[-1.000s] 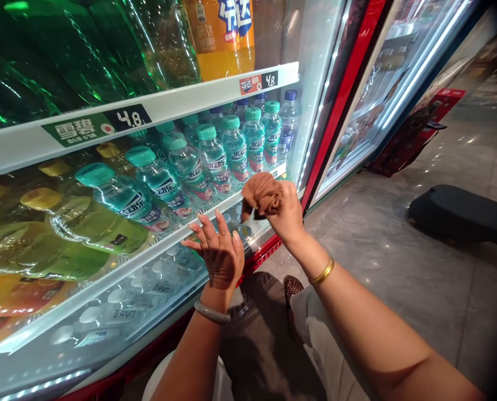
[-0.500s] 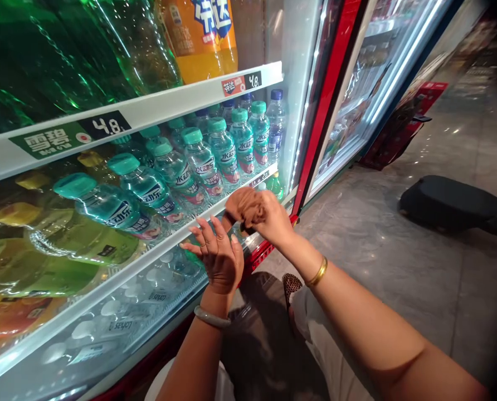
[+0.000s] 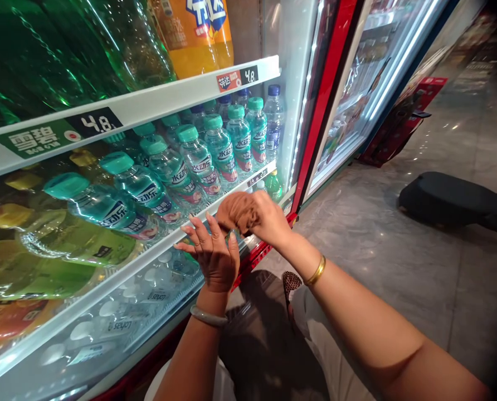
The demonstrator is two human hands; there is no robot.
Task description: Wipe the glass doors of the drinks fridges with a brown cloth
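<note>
My right hand (image 3: 271, 220), with a gold bangle at the wrist, is closed on a crumpled brown cloth (image 3: 238, 211). The cloth is in front of the white shelf edge (image 3: 169, 239) of an opened drinks cooler; whether it touches the edge I cannot tell. Just left of the cloth, my left hand (image 3: 215, 256) is raised with its fingers spread and nothing in it. Behind both hands stands a row of clear bottles with teal caps (image 3: 200, 161).
Lying bottles with white caps (image 3: 121, 323) fill the lower level. Yellow-capped bottles (image 3: 10, 217) are at left, and large green bottles (image 3: 43, 61) and an orange bottle (image 3: 198, 39) above. A red door frame (image 3: 326, 94) borders the cooler; a black object (image 3: 453, 197) is on the floor at right.
Both hands have shifted slightly left, along with the shelves, in the view. The cloth stays in my right hand, its folds lying a little differently. My left hand remains spread.
</note>
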